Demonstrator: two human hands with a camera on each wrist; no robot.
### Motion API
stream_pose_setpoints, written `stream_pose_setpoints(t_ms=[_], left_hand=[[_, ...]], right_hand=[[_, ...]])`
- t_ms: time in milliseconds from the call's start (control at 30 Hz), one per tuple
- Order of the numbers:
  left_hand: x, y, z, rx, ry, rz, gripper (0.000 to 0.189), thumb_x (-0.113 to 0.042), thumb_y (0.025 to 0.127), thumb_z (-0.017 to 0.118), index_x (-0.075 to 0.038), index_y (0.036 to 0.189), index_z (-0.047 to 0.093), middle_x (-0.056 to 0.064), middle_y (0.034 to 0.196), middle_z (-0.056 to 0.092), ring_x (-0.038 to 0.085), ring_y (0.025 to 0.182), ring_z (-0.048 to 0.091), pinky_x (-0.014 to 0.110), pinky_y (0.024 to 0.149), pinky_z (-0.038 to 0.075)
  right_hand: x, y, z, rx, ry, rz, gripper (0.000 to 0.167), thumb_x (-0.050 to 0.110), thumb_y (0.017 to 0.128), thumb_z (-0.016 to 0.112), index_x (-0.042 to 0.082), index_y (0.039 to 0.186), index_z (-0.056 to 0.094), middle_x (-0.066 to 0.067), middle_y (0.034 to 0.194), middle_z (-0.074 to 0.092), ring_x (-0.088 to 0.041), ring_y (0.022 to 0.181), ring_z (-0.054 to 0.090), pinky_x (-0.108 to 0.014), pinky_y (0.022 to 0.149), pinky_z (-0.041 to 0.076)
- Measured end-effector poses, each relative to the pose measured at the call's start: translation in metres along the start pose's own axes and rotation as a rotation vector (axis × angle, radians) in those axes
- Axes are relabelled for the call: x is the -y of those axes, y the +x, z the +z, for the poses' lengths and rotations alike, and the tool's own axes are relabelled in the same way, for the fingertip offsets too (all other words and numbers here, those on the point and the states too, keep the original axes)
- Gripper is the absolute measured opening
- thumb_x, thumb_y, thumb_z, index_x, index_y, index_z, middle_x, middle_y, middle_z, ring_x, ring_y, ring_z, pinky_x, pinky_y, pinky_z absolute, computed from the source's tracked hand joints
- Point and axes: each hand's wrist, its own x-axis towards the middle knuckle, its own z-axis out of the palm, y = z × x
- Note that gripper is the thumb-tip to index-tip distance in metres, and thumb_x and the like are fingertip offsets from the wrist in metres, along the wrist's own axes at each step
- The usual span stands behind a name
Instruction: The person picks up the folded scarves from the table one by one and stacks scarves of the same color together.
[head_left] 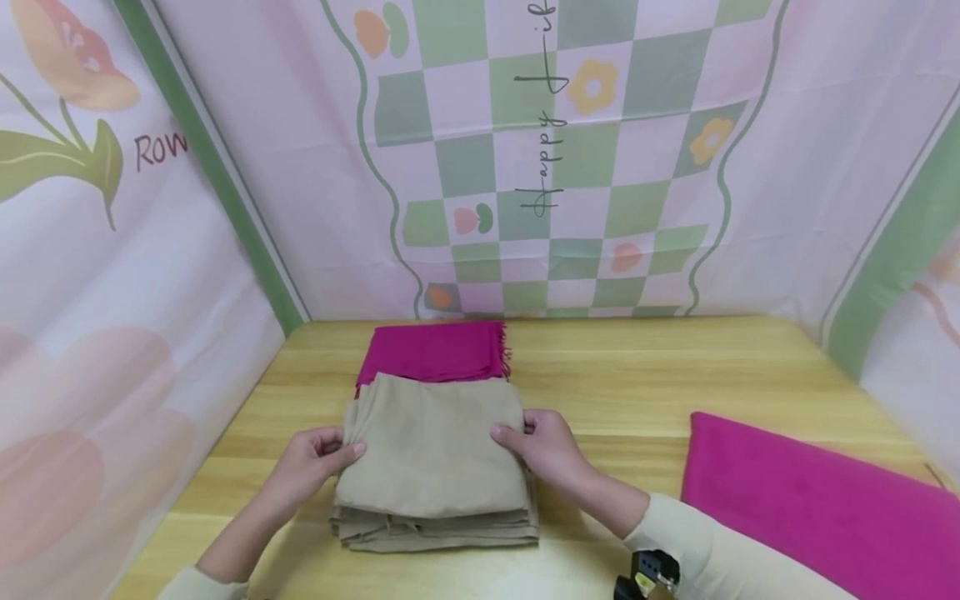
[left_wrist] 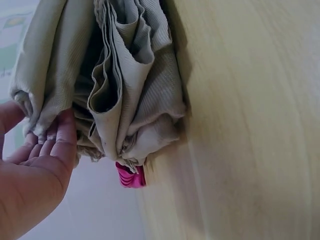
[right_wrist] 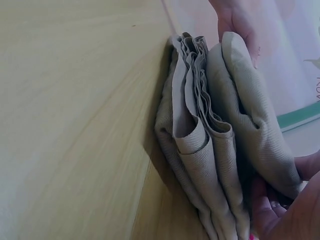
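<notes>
A beige folded cloth [head_left: 435,442] lies across the middle of the table, its top fold raised over several lower layers [head_left: 450,533]. At its left edge my left hand [head_left: 300,467] pinches the top fold, thumb above and fingers beneath. My right hand [head_left: 555,454] grips the opposite edge the same way. In the left wrist view, the left hand's fingers [left_wrist: 65,137] reach under the thick upper fold, apart from the stacked layers [left_wrist: 135,90]. The right wrist view has the right hand [right_wrist: 292,215] holding a corner of that fold, with a gap below it.
Behind the beige cloth, a magenta fringed scarf [head_left: 435,350] lies folded, partly covered in the head view. Another magenta folded cloth [head_left: 810,508] rests at the right of the wooden table [head_left: 615,367]. Printed fabric walls [head_left: 315,208] stand around the table's back and sides.
</notes>
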Motion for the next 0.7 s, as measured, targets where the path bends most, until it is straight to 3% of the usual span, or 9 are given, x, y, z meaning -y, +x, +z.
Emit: stream_pose_setpoints(t_ms=[333,700], left_hand=[[0.0021,-0.0007,-0.0058,0.070,-0.023,-0.084,0.034,-0.018,0.089,0.070,0.010,0.107,0.064,0.005,0.083,0.067,0.015,0.075,0.060,0.028,0.068,0.052],[0.0067,0.0003,-0.0086,0.108,-0.027,-0.152,0.037,-0.021,0.088,0.071,0.009,0.108,0.064,0.005,0.090,0.069,0.018,0.083,0.063,0.032,0.076,0.052]], right_hand=[[-0.0049,0.0013,-0.0047,0.028,-0.032,0.019,0.021,0.020,0.087,0.073,0.003,0.078,0.066,0.000,0.059,0.045,-0.011,0.053,0.036,-0.024,0.045,0.033],[-0.0062,-0.0002,-0.0102,0.079,-0.019,0.043,0.029,0.024,0.087,0.074,0.005,0.071,0.059,0.002,0.057,0.039,-0.012,0.052,0.033,-0.024,0.046,0.030]])
